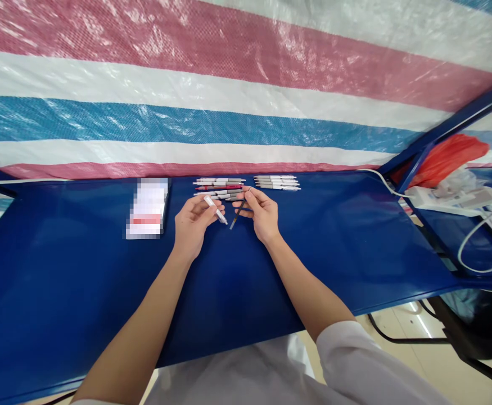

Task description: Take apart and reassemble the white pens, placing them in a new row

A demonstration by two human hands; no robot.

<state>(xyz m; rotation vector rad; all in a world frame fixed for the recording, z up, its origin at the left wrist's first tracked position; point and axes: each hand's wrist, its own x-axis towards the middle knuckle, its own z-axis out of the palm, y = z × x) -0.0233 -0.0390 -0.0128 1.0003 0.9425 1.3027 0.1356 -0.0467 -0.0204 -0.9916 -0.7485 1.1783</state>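
My left hand (192,225) is closed on a white pen barrel (215,209), held tilted with its clear end pointing down and to the right. Between the thumb and fingers of my right hand (264,215) is a dark pen refill (238,215), slanting down to the left. The refill's lower end is close to the barrel's end, but the two are apart. Just beyond my hands lies a group of pens (218,181), mostly white and grey with a red one among them. A second row of white pens (276,183) lies to its right.
A pixelated white rectangular object (148,208) rests on the blue table (334,242) to the left. Striped plastic sheeting (229,84) hangs behind. At right are a blue frame post (414,163), a red bag (450,157), a power strip (443,201) and white cables (465,247).
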